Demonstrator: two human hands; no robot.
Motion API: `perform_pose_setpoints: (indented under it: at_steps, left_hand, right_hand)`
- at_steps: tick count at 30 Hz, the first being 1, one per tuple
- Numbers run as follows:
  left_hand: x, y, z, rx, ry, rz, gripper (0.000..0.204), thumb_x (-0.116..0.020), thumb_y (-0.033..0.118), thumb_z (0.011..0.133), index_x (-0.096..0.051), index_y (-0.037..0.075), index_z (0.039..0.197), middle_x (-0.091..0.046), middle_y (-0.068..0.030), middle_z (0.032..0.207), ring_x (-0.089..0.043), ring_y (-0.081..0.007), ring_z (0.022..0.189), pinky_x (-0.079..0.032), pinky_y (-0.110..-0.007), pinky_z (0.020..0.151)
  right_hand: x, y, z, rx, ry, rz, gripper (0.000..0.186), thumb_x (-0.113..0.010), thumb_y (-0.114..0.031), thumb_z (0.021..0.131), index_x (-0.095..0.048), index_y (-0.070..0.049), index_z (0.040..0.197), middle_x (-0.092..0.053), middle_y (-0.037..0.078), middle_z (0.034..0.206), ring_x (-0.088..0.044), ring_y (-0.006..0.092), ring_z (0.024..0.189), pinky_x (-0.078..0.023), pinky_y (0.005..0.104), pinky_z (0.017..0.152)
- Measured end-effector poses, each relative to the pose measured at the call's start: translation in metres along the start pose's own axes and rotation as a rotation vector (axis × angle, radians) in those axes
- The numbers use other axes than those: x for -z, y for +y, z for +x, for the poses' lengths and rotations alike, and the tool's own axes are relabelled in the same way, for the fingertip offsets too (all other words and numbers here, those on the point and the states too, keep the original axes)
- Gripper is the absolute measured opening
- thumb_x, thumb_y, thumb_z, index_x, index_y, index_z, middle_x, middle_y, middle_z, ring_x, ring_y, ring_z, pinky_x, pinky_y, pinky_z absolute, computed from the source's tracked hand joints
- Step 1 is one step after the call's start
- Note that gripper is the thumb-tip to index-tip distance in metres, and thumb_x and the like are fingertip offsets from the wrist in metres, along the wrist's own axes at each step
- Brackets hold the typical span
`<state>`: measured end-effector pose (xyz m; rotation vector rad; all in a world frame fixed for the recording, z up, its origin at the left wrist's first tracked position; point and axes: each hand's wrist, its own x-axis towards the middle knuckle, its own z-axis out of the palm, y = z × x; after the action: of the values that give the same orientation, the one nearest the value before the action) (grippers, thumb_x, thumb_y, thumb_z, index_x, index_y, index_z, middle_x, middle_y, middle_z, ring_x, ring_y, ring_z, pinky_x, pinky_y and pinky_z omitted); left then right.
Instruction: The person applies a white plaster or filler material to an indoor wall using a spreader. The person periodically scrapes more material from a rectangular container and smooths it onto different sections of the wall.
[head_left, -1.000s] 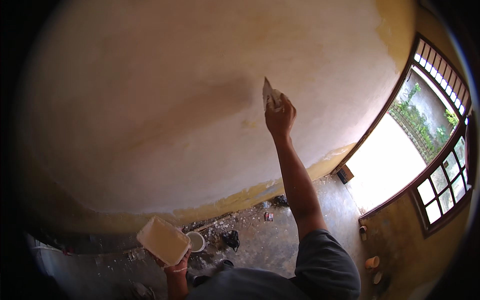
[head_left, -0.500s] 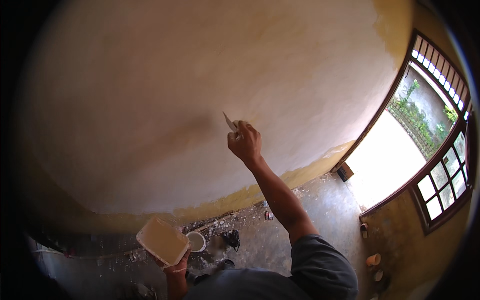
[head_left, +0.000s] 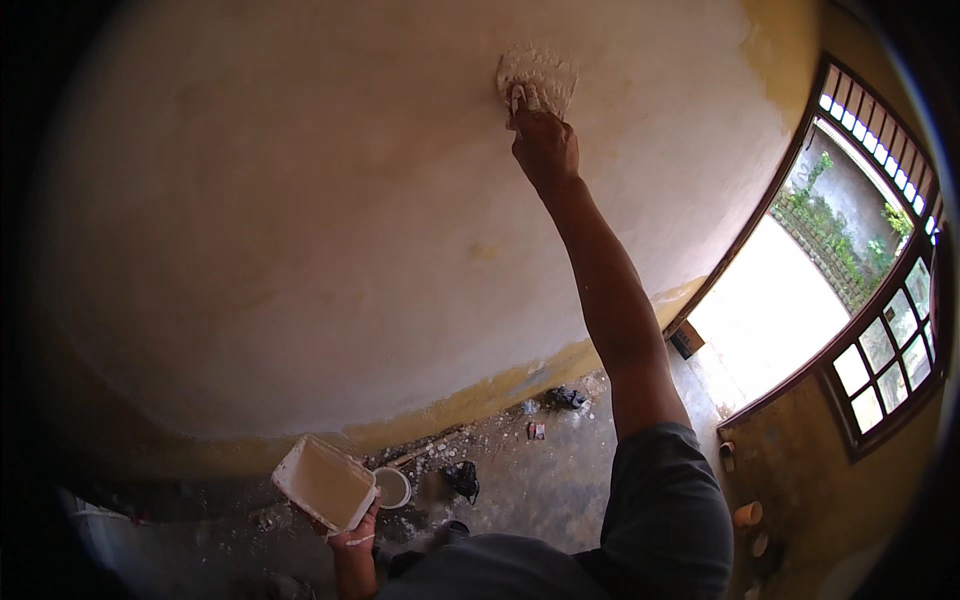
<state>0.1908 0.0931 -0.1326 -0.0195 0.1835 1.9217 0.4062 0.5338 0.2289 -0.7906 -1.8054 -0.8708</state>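
Note:
My right hand (head_left: 545,140) is raised high on the wall, its fingers closed around a putty knife. The broad blade of the putty knife (head_left: 548,75) is coated in whitish putty and lies against or very near the wall; exact contact I cannot tell. Low at the left, my left hand (head_left: 352,532) grips a rectangular plastic tub (head_left: 284,484) by its near side. The tub is tilted, with a pale, smooth inside and smeared rims. Most of the left fingers are hidden behind it. Whitish coating covers much of the wall (head_left: 350,230), with yellow showing at its edges.
On the floor below stands a round white bucket (head_left: 405,488), beside a black plastic bag (head_left: 462,480). Another dark bag (head_left: 568,397) lies near the wall's foot among white crumbs. At the right, an open doorway (head_left: 770,300) adjoins a paned window (head_left: 885,350); a small box (head_left: 687,340) sits by it.
My right hand has moved up and slightly right with the putty knife, whose blade has turned from edge-on to broad side showing. My left hand and the tub have barely moved.

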Motion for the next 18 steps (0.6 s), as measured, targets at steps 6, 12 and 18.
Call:
perform_pose_setpoints:
  at_steps: [6, 12, 18]
  left_hand:
    - [0.022, 0.006, 0.002, 0.019, -0.045, 0.063, 0.073, -0.052, 0.064, 0.085, -0.039, 0.02, 0.142, -0.047, -0.012, 0.139, -0.048, -0.0405, 0.123, -0.045, -0.068, 0.09]
    - [0.01, 0.001, 0.002, 0.022, -0.06, -0.021, 0.076, -0.051, 0.064, 0.086, -0.034, 0.019, 0.145, -0.044, -0.0167, 0.141, -0.043, -0.052, 0.123, -0.045, -0.071, 0.089]
    - [0.004, 0.004, -0.007, -0.005, -0.047, -0.042, 0.075, -0.051, 0.063, 0.086, -0.033, 0.021, 0.145, -0.045, -0.0144, 0.141, -0.045, -0.0453, 0.125, -0.046, -0.07, 0.088]
  right_hand:
    - [0.076, 0.055, -0.028, -0.838, 0.033, 0.306, 0.024, -0.061, -0.017, 0.084, -0.068, -0.006, 0.105, -0.068, 0.018, 0.097, -0.065, 0.0331, 0.096, -0.052, 0.0418, 0.083]
    - [0.042, 0.106, 0.029, -1.053, -0.034, 0.362, 0.044, -0.065, -0.027, 0.081, -0.06, 0.0, 0.115, -0.065, 0.018, 0.109, -0.06, 0.0339, 0.108, -0.049, 0.0412, 0.091]
    - [0.026, 0.042, 0.06, -0.935, -0.05, 0.089, 0.047, -0.059, -0.035, 0.082, -0.061, -0.004, 0.118, -0.065, 0.013, 0.11, -0.058, 0.032, 0.111, -0.043, 0.0428, 0.1]
